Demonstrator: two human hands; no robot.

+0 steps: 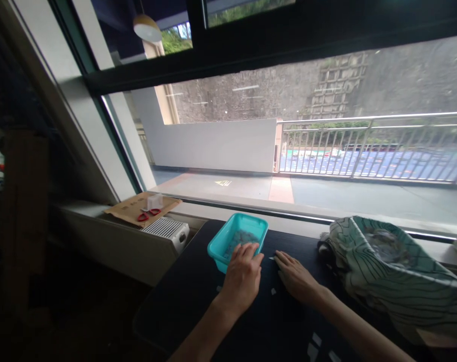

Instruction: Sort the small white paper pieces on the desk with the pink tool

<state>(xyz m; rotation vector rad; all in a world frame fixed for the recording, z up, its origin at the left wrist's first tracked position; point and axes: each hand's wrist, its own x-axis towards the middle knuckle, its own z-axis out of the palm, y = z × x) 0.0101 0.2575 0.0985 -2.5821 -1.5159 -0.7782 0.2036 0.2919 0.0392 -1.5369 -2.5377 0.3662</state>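
Observation:
A turquoise plastic basin (pixel 218 247) sits on the dark table, with many small greyish, clear-looking pieces (pixel 243 237) in its bottom. My left hand (pixel 243 274) is curled over the basin's near right corner, its fingers bent inside the rim and the thumb by the right wall; it hides that corner. Just to the right, my right hand (pixel 294 274) lies low on the tabletop. A small white pointed piece (pixel 271 258) shows at the tips of its thumb and index finger. Another white scrap (pixel 273 291) rests on the table between my forearms.
Several pale flat pieces (pixel 313 350) lie near the table's front edge (pixel 285 347). On the right stands a container draped in green striped cloth (pixel 368 271), holding clear plastic. Red-handled scissors (pixel 149 215) and a small clear box (pixel 155 201) rest on brown paper (pixel 125 207) at the left, by the window.

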